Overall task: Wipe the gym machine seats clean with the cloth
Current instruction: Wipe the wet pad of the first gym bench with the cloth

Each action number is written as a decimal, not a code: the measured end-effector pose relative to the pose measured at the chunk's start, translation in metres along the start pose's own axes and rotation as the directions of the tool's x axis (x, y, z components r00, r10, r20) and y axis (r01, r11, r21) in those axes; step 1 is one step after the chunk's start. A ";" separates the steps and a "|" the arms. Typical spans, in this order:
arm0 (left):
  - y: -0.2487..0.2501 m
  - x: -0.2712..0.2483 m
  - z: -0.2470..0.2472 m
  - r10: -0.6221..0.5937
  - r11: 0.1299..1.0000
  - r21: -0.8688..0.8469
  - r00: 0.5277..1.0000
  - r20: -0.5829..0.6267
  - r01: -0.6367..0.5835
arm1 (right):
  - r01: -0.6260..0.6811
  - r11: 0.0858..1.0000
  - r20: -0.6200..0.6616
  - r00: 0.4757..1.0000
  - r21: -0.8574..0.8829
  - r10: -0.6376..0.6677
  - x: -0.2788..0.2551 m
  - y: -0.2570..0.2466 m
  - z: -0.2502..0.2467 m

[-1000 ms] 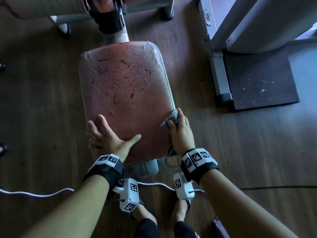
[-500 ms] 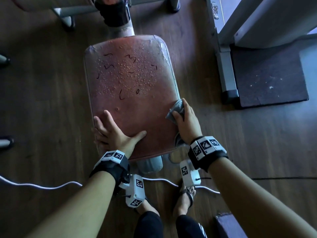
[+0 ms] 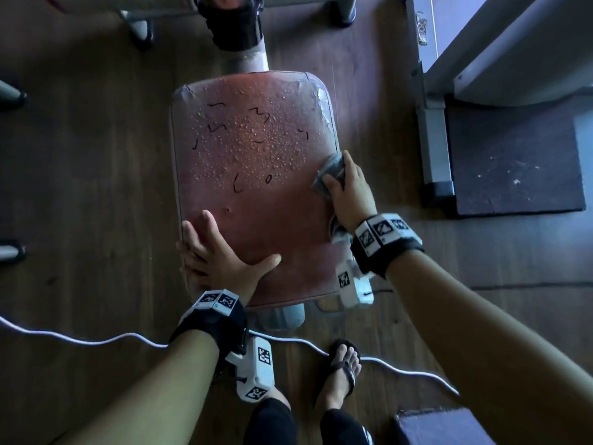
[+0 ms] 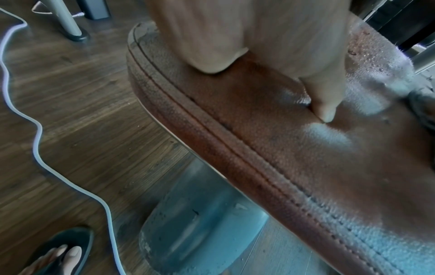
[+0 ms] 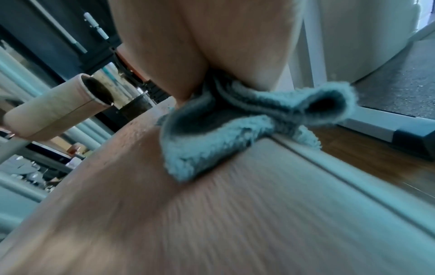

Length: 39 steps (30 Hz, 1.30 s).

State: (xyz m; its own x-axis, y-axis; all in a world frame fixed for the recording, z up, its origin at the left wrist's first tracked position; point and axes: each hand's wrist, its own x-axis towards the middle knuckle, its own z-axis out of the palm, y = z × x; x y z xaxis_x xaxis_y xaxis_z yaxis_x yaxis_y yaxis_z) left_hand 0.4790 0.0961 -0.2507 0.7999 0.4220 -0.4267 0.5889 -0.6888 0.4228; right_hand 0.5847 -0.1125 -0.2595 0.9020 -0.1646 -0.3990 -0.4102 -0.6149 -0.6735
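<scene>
A reddish-brown padded seat (image 3: 256, 194) fills the middle of the head view, dotted with water drops and dark squiggly marks on its far half. My left hand (image 3: 221, 255) lies flat on its near left corner, fingers spread and thumb (image 4: 327, 104) pressed into the leather (image 4: 294, 158). My right hand (image 3: 348, 184) holds a bunched grey cloth (image 3: 329, 175) against the seat's right edge. In the right wrist view the cloth (image 5: 235, 134) bulges out from under the palm onto the seat (image 5: 164, 204).
The seat stands on a metal post (image 3: 282, 316) over a dark wooden floor. A white cable (image 3: 96, 340) snakes across the floor by my sandalled foot (image 3: 341, 370). A grey machine frame (image 3: 430, 130) and dark mat (image 3: 513, 162) lie to the right; machine legs (image 3: 141, 30) behind.
My right hand has slid the cloth forward along the seat's right edge, from near the front corner to about halfway. The left hand has stayed flat on the near left corner.
</scene>
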 end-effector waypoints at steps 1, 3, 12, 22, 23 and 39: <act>0.001 0.000 0.000 -0.006 1.000 0.003 1.000 0.005 0.006 | -0.004 1.000 0.000 1.000 0.000 0.004 0.009 -0.004 -0.001; 0.002 -0.001 -0.001 -0.021 1.000 0.006 1.000 0.011 0.021 | -0.011 1.000 -0.001 1.000 0.004 0.011 0.011 -0.007 0.000; 0.003 -0.001 -0.004 -0.019 1.000 0.012 1.000 -0.008 0.020 | -0.015 0.999 0.031 0.999 -0.033 0.016 -0.019 0.008 0.000; 0.006 -0.001 -0.007 -0.023 0.999 -0.038 1.000 0.016 0.024 | -0.015 1.000 0.011 1.000 -0.027 0.015 -0.038 0.016 0.003; 0.007 -0.001 -0.007 -0.027 0.999 -0.037 0.999 0.019 0.028 | -0.020 0.999 0.019 1.000 -0.042 0.021 -0.037 0.017 0.003; 0.006 0.002 -0.007 -0.069 0.997 -0.034 0.995 0.074 0.071 | 0.002 0.998 0.002 1.000 -0.060 -0.002 0.012 -0.011 0.001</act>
State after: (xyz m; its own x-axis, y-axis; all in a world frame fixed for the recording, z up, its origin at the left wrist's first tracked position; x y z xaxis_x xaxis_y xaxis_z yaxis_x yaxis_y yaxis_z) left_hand 0.4853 0.0967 -0.2435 0.7468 0.4236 -0.5126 0.6481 -0.6365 0.4181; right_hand 0.5999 -0.1069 -0.2581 0.9025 -0.1621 -0.3989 -0.3996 -0.6605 -0.6357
